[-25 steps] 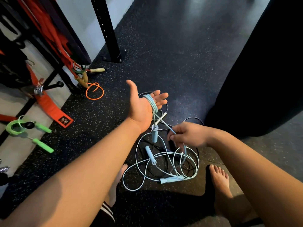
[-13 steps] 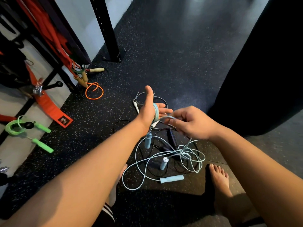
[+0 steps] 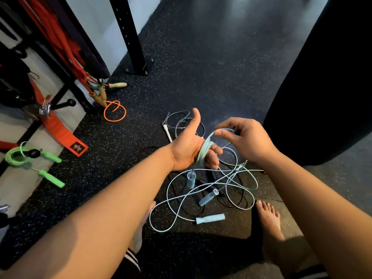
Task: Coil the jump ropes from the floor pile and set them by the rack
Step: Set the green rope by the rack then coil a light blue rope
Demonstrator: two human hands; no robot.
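A light blue jump rope (image 3: 203, 153) is wound in several turns around the fingers of my left hand (image 3: 190, 147), thumb up; one of its handles (image 3: 190, 179) dangles below the palm. My right hand (image 3: 244, 138) pinches the same cord just right of the coil, above the floor pile. The pile (image 3: 217, 190) holds loose blue cord, two more blue handles (image 3: 208, 196) (image 3: 210, 217), a black rope and a white-handled grey rope (image 3: 177, 123). The black rack post (image 3: 130, 35) stands at the back left.
A green coiled rope (image 3: 30, 160) and an orange rope with wooden handles (image 3: 114, 112) lie by the rack at left, beside red straps (image 3: 60, 133). A big black punching bag (image 3: 322, 81) fills the right. My bare feet (image 3: 268, 216) stand by the pile.
My left hand turned from palm-open to thumb-up with fingers curled over the coil. My right hand rose from the pile and carried the cord up over the left fingers, adding a turn.
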